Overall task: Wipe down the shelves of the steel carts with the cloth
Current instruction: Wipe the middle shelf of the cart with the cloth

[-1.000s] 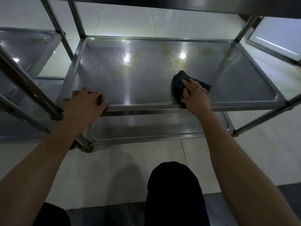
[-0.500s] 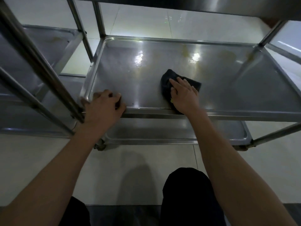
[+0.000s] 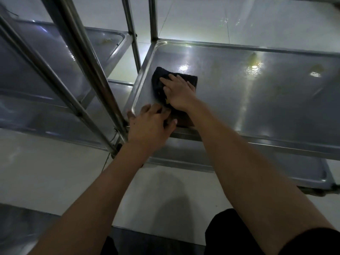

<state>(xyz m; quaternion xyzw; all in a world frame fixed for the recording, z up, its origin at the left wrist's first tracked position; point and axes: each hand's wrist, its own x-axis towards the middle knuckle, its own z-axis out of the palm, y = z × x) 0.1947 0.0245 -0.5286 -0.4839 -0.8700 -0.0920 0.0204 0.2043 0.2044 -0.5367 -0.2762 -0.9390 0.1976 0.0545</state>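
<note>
- At centre frame, the right hand (image 3: pixel 179 93) lies flat on a dark cloth (image 3: pixel 166 80), fingers extended and spread, pressing it against the middle shelf (image 3: pixel 257 100) of the nearer steel cart (image 3: pixel 153 19).
- The cloth sits near the shelf's left rim, in the upper-middle of the frame; part of it is hidden under the palm, and a small yellow mark shows at the heel of the hand.
- Just below and left of the cloth, the left hand (image 3: pixel 150 126) rests on the shelf's near-left corner, fingers curled over the raised front edge and gripping it; the fingertips lie close beside the right wrist.
- Yellowish stains (image 3: pixel 254 60) and bright light reflections mark the shelf surface toward the upper right of the frame.
- A lower shelf (image 3: pixel 303 173) of the same cart shows beneath, at right centre.
- At upper left, a second steel cart (image 3: pixel 60 57) stands beside the first, its upright tubes crossing the frame diagonally.
- The pale tiled floor (image 3: pixel 55 172) fills the lower left; dark-clothed knees (image 3: pixel 230 234) appear at the bottom edge.
</note>
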